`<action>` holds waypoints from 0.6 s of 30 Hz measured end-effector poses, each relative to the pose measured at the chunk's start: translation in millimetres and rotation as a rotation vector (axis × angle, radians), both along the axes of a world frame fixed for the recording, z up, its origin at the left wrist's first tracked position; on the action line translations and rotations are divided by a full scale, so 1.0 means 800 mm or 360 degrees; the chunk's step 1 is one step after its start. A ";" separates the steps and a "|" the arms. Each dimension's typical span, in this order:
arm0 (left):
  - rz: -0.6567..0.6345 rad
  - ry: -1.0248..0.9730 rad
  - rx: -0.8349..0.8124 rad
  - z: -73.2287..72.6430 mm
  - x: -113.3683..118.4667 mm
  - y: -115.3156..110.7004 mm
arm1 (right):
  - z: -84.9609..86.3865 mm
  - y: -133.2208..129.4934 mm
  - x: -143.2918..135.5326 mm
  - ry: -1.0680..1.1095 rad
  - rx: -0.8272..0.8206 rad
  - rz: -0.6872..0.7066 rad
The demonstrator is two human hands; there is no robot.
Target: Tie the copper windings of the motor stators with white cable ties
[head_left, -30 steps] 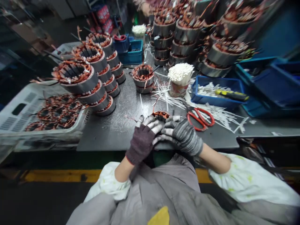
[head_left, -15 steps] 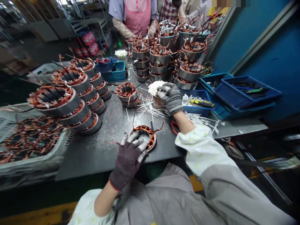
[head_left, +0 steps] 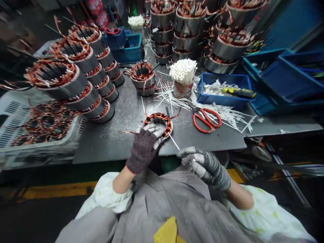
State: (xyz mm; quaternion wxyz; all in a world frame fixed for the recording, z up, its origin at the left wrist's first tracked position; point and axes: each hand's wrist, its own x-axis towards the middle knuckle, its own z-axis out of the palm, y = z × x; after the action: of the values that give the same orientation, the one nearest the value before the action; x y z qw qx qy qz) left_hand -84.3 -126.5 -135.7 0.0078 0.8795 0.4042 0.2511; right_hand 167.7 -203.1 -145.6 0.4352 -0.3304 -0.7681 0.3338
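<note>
A low motor stator, a ring with copper windings and loose wire leads, lies near the table's front edge. My left hand, in a dark purple glove with white-wrapped fingertips, grips its near left rim. My right hand, in a grey glove with white-wrapped fingers, is closed in a pinch to the right of the ring. From its fingertips a thin white cable tie reaches up to the stator's right rim. Behind, a can is packed with upright white cable ties.
Red-handled scissors lie right of the stator, among loose white ties and scraps. A blue bin holds scraps and a yellow-black cutter. Stacked stators stand left and at the back. A crate sits at the left edge.
My right hand has come away from the can of ties, back toward me, with one tie in its fingers. My left hand stays on the stator. The view has tipped down.
</note>
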 end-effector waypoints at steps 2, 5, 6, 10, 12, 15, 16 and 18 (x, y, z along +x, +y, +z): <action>-0.0004 0.0012 0.0001 0.001 0.001 -0.001 | -0.004 -0.007 -0.005 0.0003 -0.0040 -0.0023; 0.0036 0.0049 0.0028 0.003 0.005 -0.004 | -0.005 -0.006 -0.014 -0.0043 -0.0037 -0.0048; 0.0063 0.0058 0.0045 0.004 0.007 -0.006 | -0.006 -0.006 -0.015 -0.0071 -0.0028 -0.0067; 0.0195 0.0053 0.0058 0.005 0.015 -0.012 | -0.009 -0.009 -0.015 -0.0121 -0.0004 -0.0175; 0.0248 0.0037 0.0035 0.005 0.019 -0.013 | -0.008 -0.005 -0.015 -0.0108 -0.0036 -0.0146; 0.0345 -0.0002 0.0031 0.004 0.025 -0.013 | -0.007 0.015 -0.023 -0.0059 -0.0113 -0.0024; 0.0383 -0.0021 0.0031 0.004 0.027 -0.013 | -0.008 0.025 -0.027 -0.0020 -0.0131 -0.0020; 0.0454 -0.0093 0.0016 0.003 0.031 -0.011 | -0.011 0.043 -0.038 0.0116 -0.0177 -0.0102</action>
State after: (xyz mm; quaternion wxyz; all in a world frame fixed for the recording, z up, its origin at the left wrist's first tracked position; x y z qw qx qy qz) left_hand -59.2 -135.1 -133.3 -0.0207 0.8054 0.5234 0.2773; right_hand 137.4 -169.0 -154.1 0.4544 -0.3661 -0.7209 0.3739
